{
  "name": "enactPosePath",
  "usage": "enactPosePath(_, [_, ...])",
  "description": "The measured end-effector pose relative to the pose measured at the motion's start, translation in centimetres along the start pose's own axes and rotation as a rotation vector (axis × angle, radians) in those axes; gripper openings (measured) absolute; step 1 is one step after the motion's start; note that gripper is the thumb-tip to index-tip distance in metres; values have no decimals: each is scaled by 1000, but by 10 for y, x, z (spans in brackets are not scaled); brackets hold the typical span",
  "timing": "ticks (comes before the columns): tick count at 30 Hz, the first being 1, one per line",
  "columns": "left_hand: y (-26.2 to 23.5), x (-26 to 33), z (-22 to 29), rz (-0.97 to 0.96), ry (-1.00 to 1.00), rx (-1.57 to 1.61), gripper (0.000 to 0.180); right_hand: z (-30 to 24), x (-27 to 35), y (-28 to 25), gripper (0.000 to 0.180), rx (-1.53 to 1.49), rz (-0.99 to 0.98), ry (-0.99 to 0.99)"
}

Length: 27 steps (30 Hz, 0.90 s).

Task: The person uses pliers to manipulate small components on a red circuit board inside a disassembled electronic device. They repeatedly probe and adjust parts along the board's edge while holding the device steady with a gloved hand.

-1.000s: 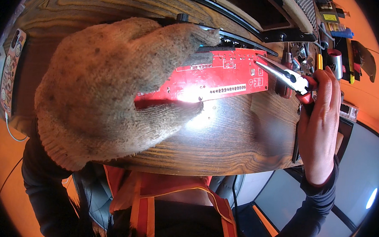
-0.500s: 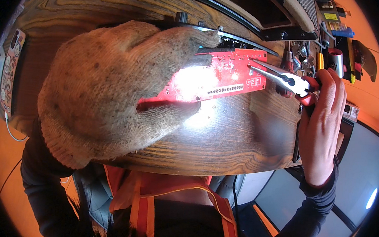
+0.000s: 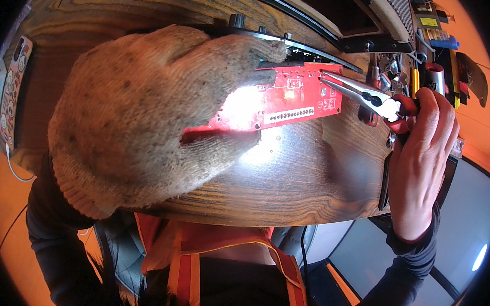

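A red circuit board (image 3: 302, 95) is held on edge above the table, joined to a dark panel (image 3: 324, 56) with knobs along its far side. My left hand (image 3: 147, 108), in a thick, stained knit glove, is closed round the board's left part and hides it. A bright light patch washes out the board beside the glove. In my bare right hand (image 3: 424, 125) is a pair of long-nose pliers (image 3: 380, 104) with red handles. Their slightly parted tips lie at the board's upper right; whether they grip anything there is too small to tell.
Beneath is a wood-grain table (image 3: 288, 183) with its near edge curving below my hands. At the left lies a phone (image 3: 14, 85) in a patterned case, with a white cable. A dark-framed case (image 3: 348, 19) stands at the back. Assorted tools (image 3: 415, 73) crowd the right.
The plier tips have shifted slightly left and up along the board. My right hand has turned a little and its fingers have moved right. The gloved hand and board have barely moved.
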<state>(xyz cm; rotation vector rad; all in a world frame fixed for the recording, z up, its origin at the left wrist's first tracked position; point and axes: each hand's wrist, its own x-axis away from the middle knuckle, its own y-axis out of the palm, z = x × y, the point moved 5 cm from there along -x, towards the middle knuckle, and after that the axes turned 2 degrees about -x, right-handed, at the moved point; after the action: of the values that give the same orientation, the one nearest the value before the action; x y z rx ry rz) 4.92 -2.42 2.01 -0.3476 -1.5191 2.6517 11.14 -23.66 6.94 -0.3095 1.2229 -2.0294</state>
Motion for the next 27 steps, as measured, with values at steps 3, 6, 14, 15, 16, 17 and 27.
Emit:
enactPosePath(3, [-1,1,2,-13,-13,-7,56,0,0,1,54,94,-26,17])
enactPosePath(6, [-2,2,1,-45,-38,-32,56,-1,-2,-3,51,205,12,-87])
enactPosePath(14, [0,1,-1,-62,-59,-7,54,-1,0,-5,40,292,16,-237])
enactPosePath(15, [0,2,-1,-61,-56,-3,54,0,0,-6,42,264,17,-244])
enactPosePath(16, [-1,2,0,-57,-48,4,54,1,0,-6,40,215,26,-259])
enactPosePath(17, [-1,2,0,-64,-54,-1,54,4,0,-6,38,140,16,-235])
enactPosePath(27, [0,-3,-4,43,101,31,46,-17,15,-8,28,-803,-373,-131])
